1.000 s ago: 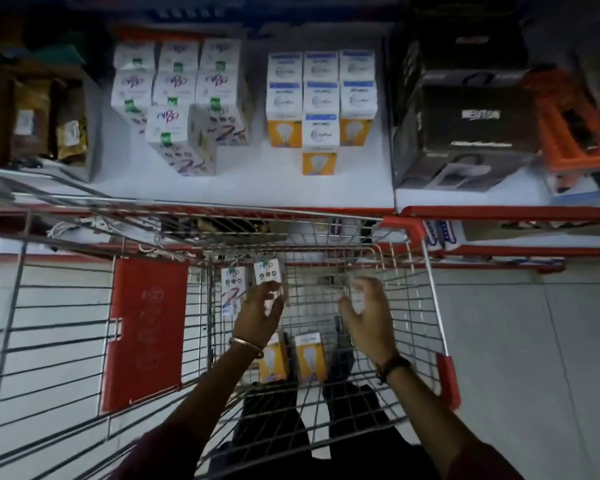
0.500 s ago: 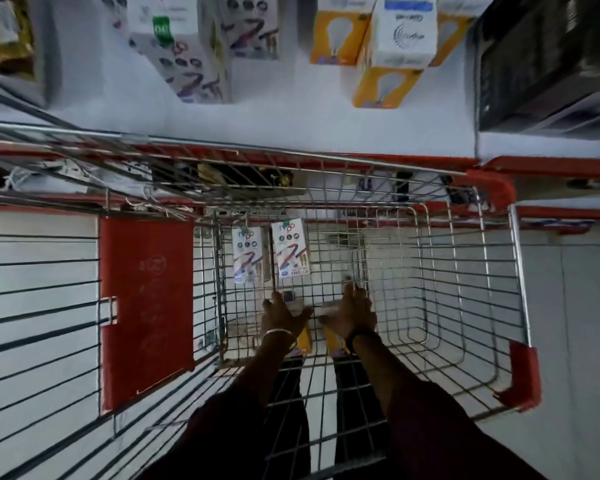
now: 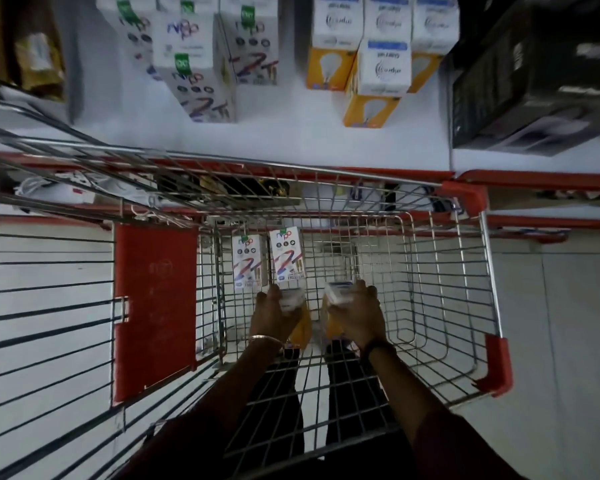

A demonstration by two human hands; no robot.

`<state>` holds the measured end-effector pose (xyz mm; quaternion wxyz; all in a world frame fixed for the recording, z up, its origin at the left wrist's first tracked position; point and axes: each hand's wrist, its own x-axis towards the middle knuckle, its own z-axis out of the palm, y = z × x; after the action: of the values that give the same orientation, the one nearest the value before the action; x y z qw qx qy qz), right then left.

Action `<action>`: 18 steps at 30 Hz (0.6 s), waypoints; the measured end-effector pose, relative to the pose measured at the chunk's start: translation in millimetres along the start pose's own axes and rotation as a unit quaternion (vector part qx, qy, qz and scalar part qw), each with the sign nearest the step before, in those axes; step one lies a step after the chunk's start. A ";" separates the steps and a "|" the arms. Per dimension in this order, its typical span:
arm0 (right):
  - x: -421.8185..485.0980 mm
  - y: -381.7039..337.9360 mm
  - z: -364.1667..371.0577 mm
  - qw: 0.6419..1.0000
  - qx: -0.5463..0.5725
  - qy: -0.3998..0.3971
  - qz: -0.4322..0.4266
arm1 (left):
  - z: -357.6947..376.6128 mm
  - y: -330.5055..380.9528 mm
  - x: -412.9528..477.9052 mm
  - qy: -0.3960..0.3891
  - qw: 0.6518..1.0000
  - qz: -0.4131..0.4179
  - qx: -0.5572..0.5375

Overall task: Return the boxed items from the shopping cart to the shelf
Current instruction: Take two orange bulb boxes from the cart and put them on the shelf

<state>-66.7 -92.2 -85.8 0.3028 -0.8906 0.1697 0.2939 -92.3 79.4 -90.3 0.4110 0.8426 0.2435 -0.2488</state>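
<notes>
Gripping step: both hands are down inside the shopping cart [image 3: 440,271], each closed on one bulb box.
Left hand [image 3: 274,315]: closed around the left bulb box [image 3: 293,301]; white top and yellow side show past the fingers.
Right hand [image 3: 361,315]: closed around the right bulb box [image 3: 338,293]; the two boxes sit just beside each other between the hands.
Remaining cart items: two white battery boxes [image 3: 286,259] stand upright just beyond the fingertips, against the cart's inner wire wall; untouched.
Destination: shelf [image 3: 284,133] lies beyond the cart's far rim, well ahead of the hands; matching bulb boxes [image 3: 381,69] are stacked ahead and slightly to the right; matching battery cartons [image 3: 201,64] ahead and to the left.
Procedure: lift both boxes straight up until clear of the wire rim; keep them apart from the battery boxes so none topple; carry forward over the rim; set each beside the yellow-and-white stack, print facing out.
Risk: thin cartons may crush under a hard squeeze; judged, not seen.
Change from the earlier frame: half a second ago the hands were just settling on the box tops; now the fingers wrap further round them; the battery boxes have not shifted.
</notes>
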 end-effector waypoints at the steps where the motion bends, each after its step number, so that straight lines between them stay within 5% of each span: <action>1: -5.6 -4.0 -11.7 1.000 0.010 0.017 -0.017 | -5.9 5.5 -5.7 0.014 1.000 0.025 0.000; 9: -56.2 -45.9 -110.6 0.977 0.052 0.150 -0.142 | -67.8 87.8 -56.0 0.134 0.977 0.160 -0.045; 18: -71.1 -104.9 -203.3 0.915 0.107 0.322 -0.217 | -122.0 190.1 -66.8 0.290 0.904 0.293 -0.116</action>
<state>14.5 -133.6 135.8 0.3819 -0.9140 0.0908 -0.1023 0.7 61.6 125.4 0.4715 0.8572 0.1214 0.1679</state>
